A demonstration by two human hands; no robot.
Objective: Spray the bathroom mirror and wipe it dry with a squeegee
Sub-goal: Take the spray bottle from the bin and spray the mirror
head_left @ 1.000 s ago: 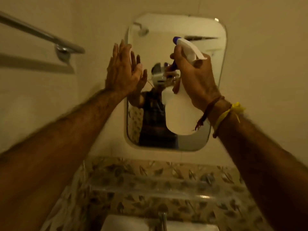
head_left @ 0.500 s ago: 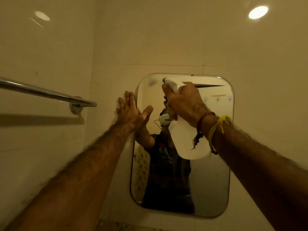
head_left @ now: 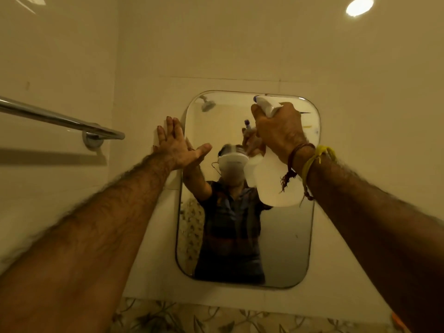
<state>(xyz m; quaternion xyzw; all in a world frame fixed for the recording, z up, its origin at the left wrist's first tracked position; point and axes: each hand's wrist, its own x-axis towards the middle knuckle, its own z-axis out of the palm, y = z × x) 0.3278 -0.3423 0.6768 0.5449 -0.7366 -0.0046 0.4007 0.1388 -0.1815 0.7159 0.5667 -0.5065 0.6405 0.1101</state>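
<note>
A rounded rectangular mirror (head_left: 288, 246) hangs on the cream tiled wall ahead. My right hand (head_left: 278, 131) grips the neck and trigger of a white spray bottle (head_left: 271, 186), held up in front of the mirror's upper right, nozzle near the top edge. My left hand (head_left: 176, 145) lies flat with straight fingers against the wall at the mirror's upper left edge, thumb spread over the glass. No squeegee is in view.
A chrome towel bar (head_left: 60, 121) sticks out from the left wall, close to my left forearm. A band of leaf-patterned tiles (head_left: 204, 318) runs below the mirror. A ceiling light (head_left: 359, 6) glows at the upper right.
My view tilted up from the sink area and then settled, so the mirror sits lower in frame. The spray bottle rose toward the mirror's top edge. My left hand stayed at the left edge.
</note>
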